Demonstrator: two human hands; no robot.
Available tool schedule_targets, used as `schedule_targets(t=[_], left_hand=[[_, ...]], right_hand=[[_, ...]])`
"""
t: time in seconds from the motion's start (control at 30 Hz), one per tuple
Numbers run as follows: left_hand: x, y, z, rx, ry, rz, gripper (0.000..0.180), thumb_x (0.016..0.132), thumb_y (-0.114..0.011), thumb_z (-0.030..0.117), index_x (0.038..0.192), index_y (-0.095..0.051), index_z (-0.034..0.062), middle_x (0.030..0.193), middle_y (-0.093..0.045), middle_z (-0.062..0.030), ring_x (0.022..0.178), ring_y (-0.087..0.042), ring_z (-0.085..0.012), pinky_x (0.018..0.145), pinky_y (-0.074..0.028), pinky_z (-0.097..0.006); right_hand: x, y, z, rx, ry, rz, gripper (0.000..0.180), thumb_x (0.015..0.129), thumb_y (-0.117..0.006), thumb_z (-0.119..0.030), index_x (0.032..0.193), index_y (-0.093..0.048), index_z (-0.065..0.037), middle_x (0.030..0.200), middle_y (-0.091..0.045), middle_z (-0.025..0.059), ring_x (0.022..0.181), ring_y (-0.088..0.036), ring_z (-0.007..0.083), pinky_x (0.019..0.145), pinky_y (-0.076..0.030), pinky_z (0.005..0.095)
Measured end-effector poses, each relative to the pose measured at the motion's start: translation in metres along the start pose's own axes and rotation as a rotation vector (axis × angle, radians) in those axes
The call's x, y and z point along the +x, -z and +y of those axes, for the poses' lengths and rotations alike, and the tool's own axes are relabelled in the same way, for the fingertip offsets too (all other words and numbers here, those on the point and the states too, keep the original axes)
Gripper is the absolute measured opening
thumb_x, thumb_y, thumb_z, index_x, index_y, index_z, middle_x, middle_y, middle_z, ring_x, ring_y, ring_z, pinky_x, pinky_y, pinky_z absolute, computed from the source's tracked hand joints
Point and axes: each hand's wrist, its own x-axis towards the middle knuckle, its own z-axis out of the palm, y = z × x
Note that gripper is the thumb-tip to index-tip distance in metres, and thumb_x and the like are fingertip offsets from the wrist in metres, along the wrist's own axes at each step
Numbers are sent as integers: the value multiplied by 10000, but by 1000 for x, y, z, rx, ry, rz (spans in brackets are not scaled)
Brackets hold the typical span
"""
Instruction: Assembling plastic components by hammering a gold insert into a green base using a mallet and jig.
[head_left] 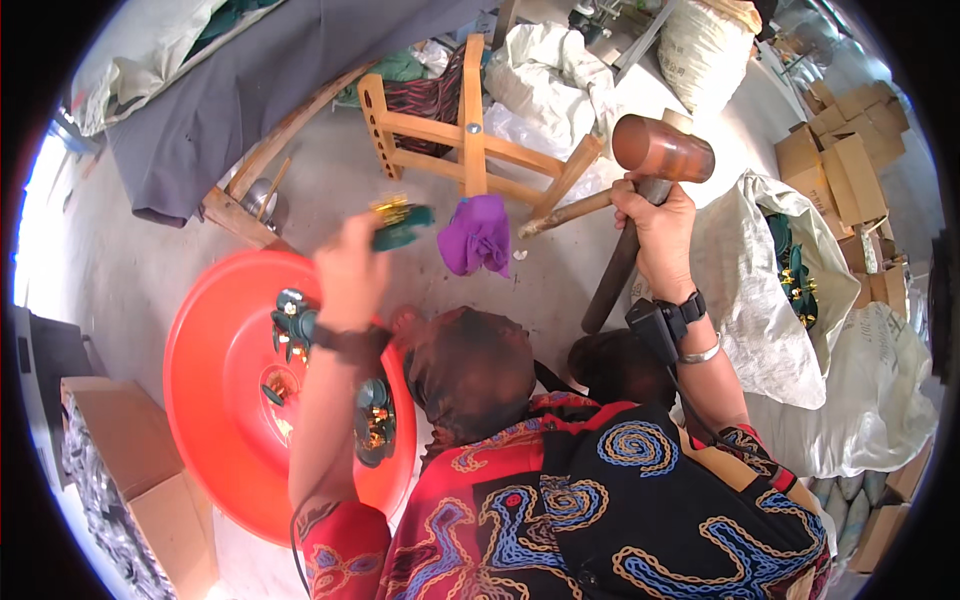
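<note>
In my right hand (pixel 658 225) is a mallet (pixel 665 150) with a brown cylindrical head and a dark handle, the fingers closed just below the head. A pale round stick (pixel 568 212) reaches out beside those fingers; whether I hold it too I cannot tell. My left hand (pixel 350 275), smeared by motion, is raised over the rim of a red basin (pixel 215 400). It grips a dark green piece with gold-coloured prongs (pixel 405 222). Similar green and gold pieces (pixel 375 420) lie in the basin. Purple cloth (pixel 475 235) covers the near end of a wooden stand (pixel 472 130).
A white sack (pixel 760 320) holding green and gold pieces stands at the right, near cardboard boxes (pixel 850 175). Other sacks (pixel 708 50) are at the back. Grey cloth (pixel 230 110) hangs at upper left. An open carton (pixel 130 440) sits left of the basin.
</note>
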Motion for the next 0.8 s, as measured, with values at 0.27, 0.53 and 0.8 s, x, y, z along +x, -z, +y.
schedule_targets(t=[0.27,0.53,0.8], left_hand=[[18,-80,18,33,-348,-41,94,728,-545,30,804,-506,67,1038,-642,-102,795,-611,-257,674,-488,-352],[15,-84,19,33,-338,-17,100,701,-567,44,783,-516,69,1061,-634,-101,864,-617,-251,683,-494,-356],[31,-55,42,-410,62,-72,312,667,-678,82,965,-597,39,1031,-615,-138,959,-576,-337,834,-428,-414]], right_hand=[[3,-28,-63,60,242,-80,204,714,-647,64,897,-564,27,740,-619,53,554,-554,98,491,-448,227],[7,-69,-52,-329,434,-283,238,715,-693,-20,930,-590,-25,780,-657,48,700,-606,81,634,-503,258],[15,-81,-49,-605,768,-392,306,660,-725,-100,911,-578,-4,787,-606,180,738,-623,352,629,-507,378]])
